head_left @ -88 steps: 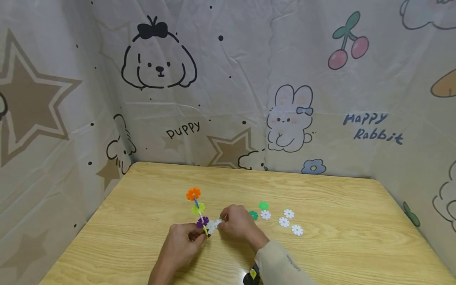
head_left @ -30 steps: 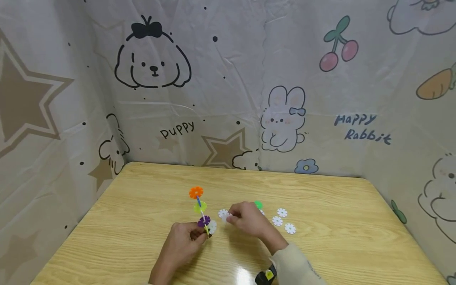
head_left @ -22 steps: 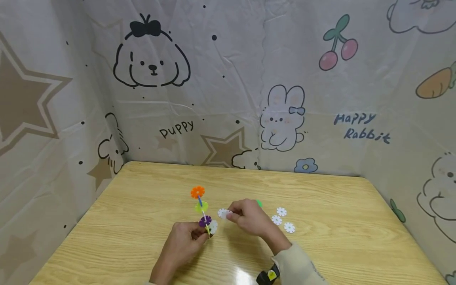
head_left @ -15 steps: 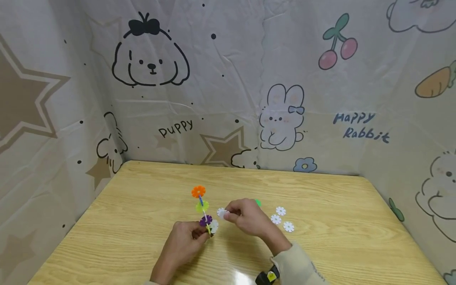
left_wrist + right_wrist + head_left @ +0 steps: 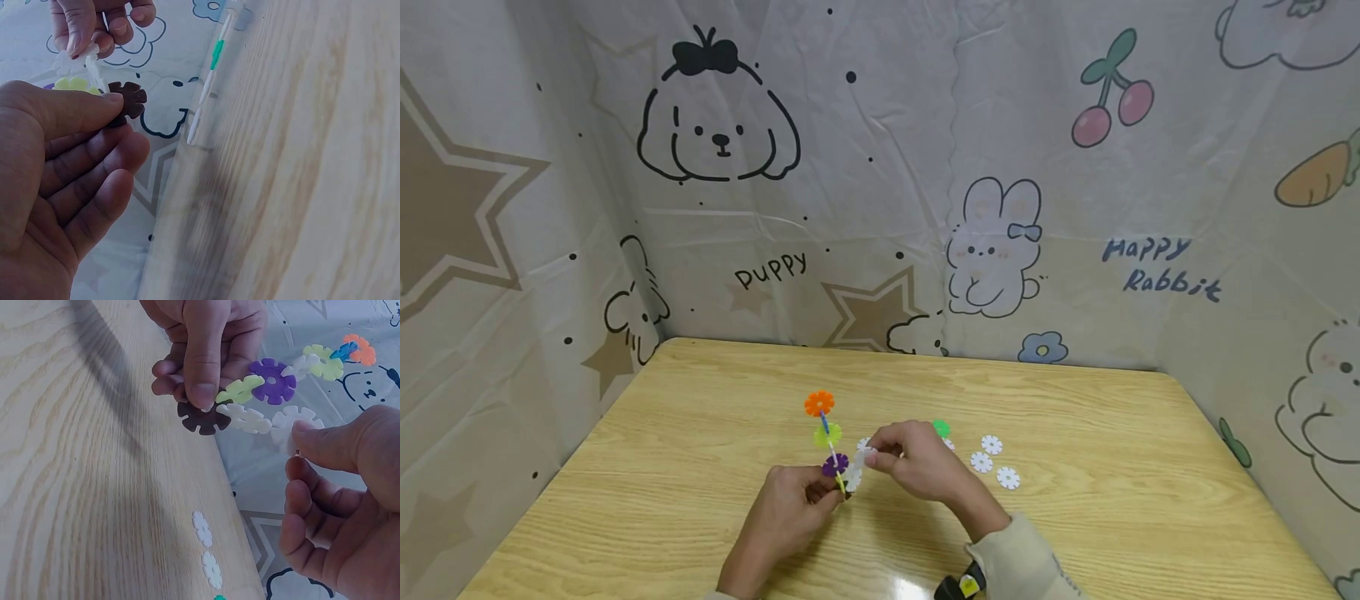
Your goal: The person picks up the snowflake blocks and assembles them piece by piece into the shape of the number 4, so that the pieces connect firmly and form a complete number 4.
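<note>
My left hand (image 5: pixel 792 508) pinches a dark brown flower-shaped disc (image 5: pixel 206 420) between thumb and fingers. From that disc a chain rises: yellow, a purple disc (image 5: pixel 272 381), white, yellow-green, blue and an orange disc (image 5: pixel 819 404) at the far end. A white disc (image 5: pixel 245 419) is also joined to the brown one, on the right side. My right hand (image 5: pixel 921 462) pinches another white disc (image 5: pixel 294 428) at its edge, and this meets the joined white one. Whether their slots interlock cannot be told. In the left wrist view, the left thumb hides part of the brown disc.
Loose flower discs lie on the wooden table (image 5: pixel 700 433): several white discs (image 5: pixel 992 445) to the right and a green disc (image 5: pixel 941 428) behind the right hand. A patterned cloth (image 5: pixel 865 167) hangs behind the table. A black item (image 5: pixel 958 586) sits below the right sleeve.
My right hand drew away from the chain after 2.9 s ago, then came back left and down, bringing a white disc against the joined white one. The left hand has barely shifted.
</note>
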Demonstrator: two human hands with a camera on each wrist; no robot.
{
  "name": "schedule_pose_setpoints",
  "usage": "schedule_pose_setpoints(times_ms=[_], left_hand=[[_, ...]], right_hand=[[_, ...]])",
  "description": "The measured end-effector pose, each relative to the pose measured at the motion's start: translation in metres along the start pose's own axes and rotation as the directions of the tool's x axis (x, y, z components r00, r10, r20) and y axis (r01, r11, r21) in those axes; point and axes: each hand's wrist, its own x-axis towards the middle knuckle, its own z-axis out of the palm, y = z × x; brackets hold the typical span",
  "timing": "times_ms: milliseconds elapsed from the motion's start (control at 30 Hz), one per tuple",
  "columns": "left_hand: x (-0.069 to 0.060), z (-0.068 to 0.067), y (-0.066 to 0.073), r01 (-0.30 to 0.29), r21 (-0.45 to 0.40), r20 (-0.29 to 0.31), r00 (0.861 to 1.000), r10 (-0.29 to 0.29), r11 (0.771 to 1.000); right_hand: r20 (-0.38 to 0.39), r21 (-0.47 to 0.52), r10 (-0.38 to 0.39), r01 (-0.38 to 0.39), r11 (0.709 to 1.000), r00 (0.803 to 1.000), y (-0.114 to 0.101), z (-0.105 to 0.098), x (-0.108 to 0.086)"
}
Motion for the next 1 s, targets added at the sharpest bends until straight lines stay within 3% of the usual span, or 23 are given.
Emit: schedule_pose_setpoints(times_ms=[533,1000], left_hand=[[0.0006,0.0014,0.001,0.008,-0.029,0.016,1.0,-0.008,1.0],[0.0006,0.0083,0.0035,-0.02,-0.015,-0.055,0.998,0.019,1.0]], right_hand=[[0.014,0.024,-0.004,0.004,1.0,1.0,0.0022,0.0013,-0.0021],[-0.09,-0.018,-0.024,0.022,1.0,0.996,0.0072,0.0065,-0.0041]])
